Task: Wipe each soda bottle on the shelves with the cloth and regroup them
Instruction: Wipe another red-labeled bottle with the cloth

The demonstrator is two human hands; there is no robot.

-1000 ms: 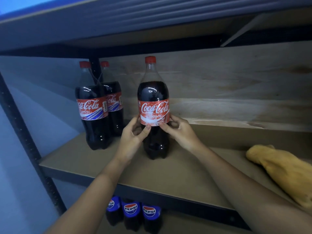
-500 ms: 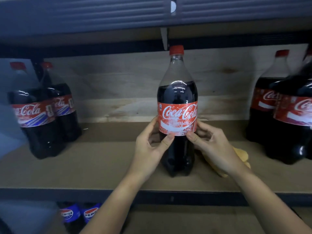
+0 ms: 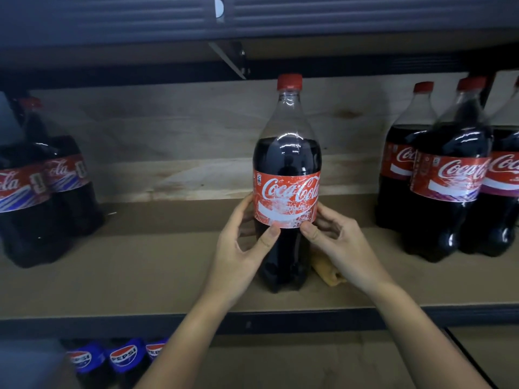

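Fingers (image 3: 247, 209) of both my hands clasp the bottle (image 3: 286, 181), upright mid-shelf (image 3: 140, 262); 3 grouped bottles (image 3: 449, 175) stand right, nearer my right hand (image 3: 341, 245); cloth (image 3: 327, 272) lies beside the base.

One cola bottle (image 3: 286, 186) stands in the grip of two hands, the left hand (image 3: 238, 248) and right hand (image 3: 339, 242). Two cola bottles (image 3: 36, 192) stand left of the grip; at least three cola bottles (image 3: 449, 186) stand right of it. One yellow cloth (image 3: 325, 272) lies beside the grip. Three Pepsi bottles (image 3: 123, 357) stand below.
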